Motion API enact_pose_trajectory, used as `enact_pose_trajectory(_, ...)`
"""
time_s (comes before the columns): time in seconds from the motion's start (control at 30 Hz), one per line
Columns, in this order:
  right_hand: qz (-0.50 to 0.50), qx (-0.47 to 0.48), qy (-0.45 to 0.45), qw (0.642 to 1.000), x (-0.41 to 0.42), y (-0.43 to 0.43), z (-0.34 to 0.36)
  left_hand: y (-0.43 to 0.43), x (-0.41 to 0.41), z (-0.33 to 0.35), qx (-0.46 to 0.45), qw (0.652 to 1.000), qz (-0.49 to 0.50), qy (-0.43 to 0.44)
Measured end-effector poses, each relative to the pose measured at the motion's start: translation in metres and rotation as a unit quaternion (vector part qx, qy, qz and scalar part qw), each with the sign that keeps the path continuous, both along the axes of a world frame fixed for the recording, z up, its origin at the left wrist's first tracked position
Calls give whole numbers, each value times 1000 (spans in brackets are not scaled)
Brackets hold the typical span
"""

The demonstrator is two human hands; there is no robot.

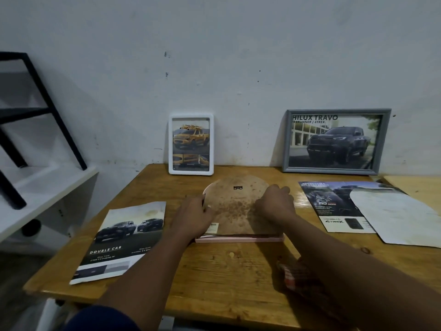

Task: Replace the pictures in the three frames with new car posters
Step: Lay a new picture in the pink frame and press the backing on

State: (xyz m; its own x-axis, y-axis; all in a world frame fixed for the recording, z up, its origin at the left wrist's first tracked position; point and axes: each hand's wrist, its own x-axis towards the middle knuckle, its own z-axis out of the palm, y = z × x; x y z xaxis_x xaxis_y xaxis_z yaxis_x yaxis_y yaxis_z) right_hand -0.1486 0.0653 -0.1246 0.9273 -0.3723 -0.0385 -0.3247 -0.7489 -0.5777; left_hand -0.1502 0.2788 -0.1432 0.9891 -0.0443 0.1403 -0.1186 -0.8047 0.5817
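Squarely at the middle of the wooden table (226,278): pink frame (238,239), face down, stained brown backing board (235,211) uppermost. Left hand (194,216) at the board's left edge, fingers curled and gripping it; right hand (276,204) likewise curled over the right edge, knuckles up. Flat to the left of the frame — a Double Cab poster (121,240) of two dark trucks. To the right, another truck poster (334,206), partly under a blank sheet (396,216). Leaning upright against the wall (214,56) behind: white frame (191,172) with a yellow pickup picture, and further right a grey frame (334,111) reading HILUX TRAVO.
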Motion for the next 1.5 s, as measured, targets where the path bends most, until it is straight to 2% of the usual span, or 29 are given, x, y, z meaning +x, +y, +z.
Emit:
enact_pose_trajectory(0.07,24,-27,14,999,-2,-2,-4,2,0,-5,20,1000,3,-4)
enact_pose_trajectory(0.2,60,-63,-2,996,-7,-10,-6,2,-1,-12,-2,1000,10,-21)
enact_pose_trajectory(0.43,112,-41,0,993,-9,-26,-3,1,0,-18,-32,998,23,-42)
enact_pose_trajectory(0.6,155,-69,-9,986,-11,-34,-3,2,2,-21,-33,997,23,-59)
enact_pose_trajectory(0.83,192,-175,-36,965,-6,-20,2,-1,7,-15,124,990,-45,-47)
enact_pose_trajectory(1.07,259,-176,-22,950,17,-1,-4,-7,19,-9,163,981,-104,-26)
enact_pose_trajectory(1.2,259,-181,-32,948,19,2,-18,-11,21,-10,175,976,-128,24)
enact_pose_trajectory(1.4,264,-221,-25,939,34,-1,-12,-19,39,6,235,965,-114,-1)
enact_pose_trajectory(1.5,269,-232,-13,935,46,-5,-8,-23,47,1,207,968,-142,16)
